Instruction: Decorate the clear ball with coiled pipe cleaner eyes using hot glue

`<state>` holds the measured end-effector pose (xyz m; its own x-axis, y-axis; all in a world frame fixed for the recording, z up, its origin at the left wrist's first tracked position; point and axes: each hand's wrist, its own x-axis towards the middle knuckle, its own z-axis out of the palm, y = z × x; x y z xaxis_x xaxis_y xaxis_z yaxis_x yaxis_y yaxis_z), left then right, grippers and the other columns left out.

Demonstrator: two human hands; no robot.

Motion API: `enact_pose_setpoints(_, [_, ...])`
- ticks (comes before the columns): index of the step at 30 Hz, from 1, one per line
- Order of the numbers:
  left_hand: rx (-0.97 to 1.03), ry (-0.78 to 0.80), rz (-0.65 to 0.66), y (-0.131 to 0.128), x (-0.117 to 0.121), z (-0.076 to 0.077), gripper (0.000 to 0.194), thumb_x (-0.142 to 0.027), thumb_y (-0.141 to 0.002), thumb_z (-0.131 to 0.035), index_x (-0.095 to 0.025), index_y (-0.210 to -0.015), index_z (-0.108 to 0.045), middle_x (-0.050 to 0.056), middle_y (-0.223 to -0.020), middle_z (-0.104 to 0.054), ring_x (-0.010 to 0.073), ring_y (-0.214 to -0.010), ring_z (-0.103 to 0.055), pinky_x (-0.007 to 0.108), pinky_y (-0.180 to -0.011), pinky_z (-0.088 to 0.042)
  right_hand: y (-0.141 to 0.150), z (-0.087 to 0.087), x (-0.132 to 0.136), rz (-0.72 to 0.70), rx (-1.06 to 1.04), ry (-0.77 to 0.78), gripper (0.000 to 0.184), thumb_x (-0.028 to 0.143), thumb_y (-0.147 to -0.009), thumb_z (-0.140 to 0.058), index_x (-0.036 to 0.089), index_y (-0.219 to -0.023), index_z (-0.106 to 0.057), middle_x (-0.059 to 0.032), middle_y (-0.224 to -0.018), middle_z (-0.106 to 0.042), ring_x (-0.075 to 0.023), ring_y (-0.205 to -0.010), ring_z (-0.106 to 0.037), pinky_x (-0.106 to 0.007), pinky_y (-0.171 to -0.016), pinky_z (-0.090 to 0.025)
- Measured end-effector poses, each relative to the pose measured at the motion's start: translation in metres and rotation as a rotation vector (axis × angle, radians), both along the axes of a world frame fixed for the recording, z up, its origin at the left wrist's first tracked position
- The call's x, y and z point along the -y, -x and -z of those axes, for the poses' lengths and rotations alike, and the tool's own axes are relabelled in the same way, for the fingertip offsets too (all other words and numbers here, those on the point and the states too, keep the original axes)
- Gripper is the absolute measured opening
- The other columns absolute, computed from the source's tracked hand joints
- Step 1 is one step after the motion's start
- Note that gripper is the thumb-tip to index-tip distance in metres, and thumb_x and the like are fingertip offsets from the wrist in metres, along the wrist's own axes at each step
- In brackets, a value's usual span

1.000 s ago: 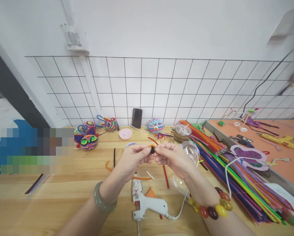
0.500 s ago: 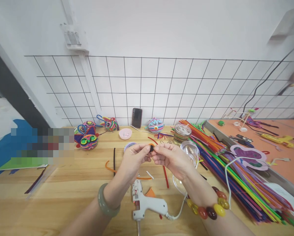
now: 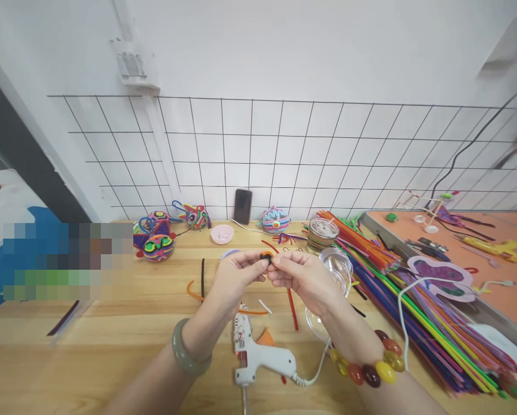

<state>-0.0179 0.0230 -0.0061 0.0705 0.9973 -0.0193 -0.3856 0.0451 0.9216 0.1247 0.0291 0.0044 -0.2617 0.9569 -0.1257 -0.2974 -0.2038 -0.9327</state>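
Note:
A small black and orange coil (image 3: 265, 255), which looks like rolled pipe cleaner, is pinched between both hands above the table. My left hand (image 3: 242, 275) grips its left side between thumb and fingers. From the other side, the thumb and index finger of my right hand (image 3: 300, 274) press on it; my fingertips hide part of the coil. Below the hands lies a white hot glue gun (image 3: 267, 358) on its side. Close around are an orange pipe cleaner (image 3: 253, 313), a red pipe cleaner (image 3: 293, 311) and a black pipe cleaner (image 3: 203, 276).
A large bundle of coloured pipe cleaners (image 3: 426, 334) lies at right, beside clear plastic shells (image 3: 336, 265) and a round clear tub (image 3: 323, 233). Along the wire grid stand a phone (image 3: 243, 206), a pink dish (image 3: 222, 233) and a striped ornament (image 3: 275, 220). Colourful fish-like figures (image 3: 158, 246) sit at left.
Both hands stay together while the coil turns slightly in the fingertips, so more orange shows on top. The view has shifted a little.

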Motion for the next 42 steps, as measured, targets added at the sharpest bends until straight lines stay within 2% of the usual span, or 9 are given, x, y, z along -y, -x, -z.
enact_pose_setpoints(6, [-0.003, 0.008, -0.041, 0.001, -0.001, 0.001, 0.033, -0.022, -0.053, -0.080, -0.012, -0.083, -0.067, 0.004, -0.070, -0.067, 0.0131, -0.065, -0.060, 0.026, -0.063, -0.048, 0.000, 0.004, -0.002, 0.029, 0.005, -0.002, 0.016, 0.028, -0.061, -0.077, 0.015, -0.066, -0.069, -0.0028, -0.059, -0.069, -0.0108, -0.055, -0.064, -0.021, -0.055, -0.048])
enact_pose_setpoints(11, [-0.046, -0.028, -0.062, 0.002, -0.002, 0.003, 0.045, -0.023, -0.056, -0.079, -0.012, -0.095, -0.061, 0.002, -0.070, -0.066, 0.0107, -0.061, -0.058, 0.023, -0.059, -0.045, 0.001, 0.005, -0.002, 0.019, -0.002, -0.005, 0.015, 0.028, -0.060, -0.077, 0.015, -0.065, -0.070, -0.0014, -0.057, -0.068, -0.0083, -0.054, -0.060, -0.018, -0.053, -0.044])
enact_pose_setpoints(16, [-0.064, -0.050, -0.063, 0.004, -0.004, 0.006, 0.052, -0.024, -0.059, -0.077, -0.013, -0.105, -0.054, 0.001, -0.071, -0.065, 0.0096, -0.060, -0.057, 0.023, -0.060, -0.044, -0.001, 0.003, -0.002, -0.025, -0.016, 0.013, 0.018, 0.029, -0.059, -0.078, 0.015, -0.069, -0.072, -0.0034, -0.068, -0.071, -0.0092, -0.059, -0.062, -0.020, -0.056, -0.045])
enact_pose_setpoints(19, [-0.079, -0.055, -0.063, 0.005, -0.005, 0.006, 0.053, -0.025, -0.059, -0.076, -0.013, -0.106, -0.053, 0.001, -0.072, -0.065, 0.0098, -0.060, -0.057, 0.022, -0.059, -0.043, -0.002, 0.002, -0.002, -0.033, -0.023, 0.018, 0.020, 0.031, -0.060, -0.077, 0.016, -0.072, -0.072, -0.0044, -0.074, -0.072, -0.0101, -0.059, -0.063, -0.021, -0.057, -0.046])
enact_pose_setpoints(23, [-0.114, -0.082, -0.062, 0.004, -0.004, 0.003, 0.050, -0.025, -0.058, -0.076, -0.013, -0.101, -0.054, -0.001, -0.067, -0.062, 0.0099, -0.059, -0.056, 0.023, -0.059, -0.042, -0.003, 0.003, -0.003, -0.032, -0.002, 0.003, 0.022, 0.034, -0.062, -0.076, 0.016, -0.074, -0.072, -0.0049, -0.071, -0.072, -0.0114, -0.060, -0.064, -0.023, -0.058, -0.047])
enact_pose_setpoints(32, [-0.183, -0.070, -0.016, 0.001, -0.002, -0.003, 0.046, -0.017, -0.059, -0.071, -0.011, -0.100, -0.053, -0.003, -0.060, -0.060, 0.0089, -0.054, -0.054, 0.023, -0.057, -0.042, -0.002, 0.007, -0.005, -0.044, 0.107, -0.078, 0.019, 0.032, -0.063, -0.075, 0.014, -0.064, -0.069, -0.0012, -0.061, -0.067, -0.0076, -0.053, -0.058, -0.020, -0.054, -0.043])
enact_pose_setpoints(38, [-0.198, -0.065, 0.057, 0.006, 0.000, -0.004, 0.054, -0.023, -0.062, -0.072, -0.011, -0.110, -0.049, 0.001, -0.067, -0.063, 0.0138, -0.062, -0.060, 0.028, -0.061, -0.047, -0.004, 0.007, -0.007, -0.051, 0.153, -0.099, 0.019, 0.031, -0.064, -0.074, 0.014, -0.059, -0.066, -0.0002, -0.059, -0.066, -0.0065, -0.050, -0.056, -0.019, -0.051, -0.042])
enact_pose_setpoints(42, [-0.205, -0.082, 0.111, 0.011, 0.000, -0.006, 0.053, -0.026, -0.068, -0.068, -0.011, -0.113, -0.045, 0.001, -0.069, -0.062, 0.0153, -0.065, -0.061, 0.029, -0.060, -0.049, -0.006, 0.005, -0.008, -0.051, 0.168, -0.091, 0.020, 0.031, -0.063, -0.074, 0.014, -0.059, -0.066, 0.0002, -0.058, -0.065, -0.0065, -0.050, -0.056, -0.020, -0.052, -0.042])
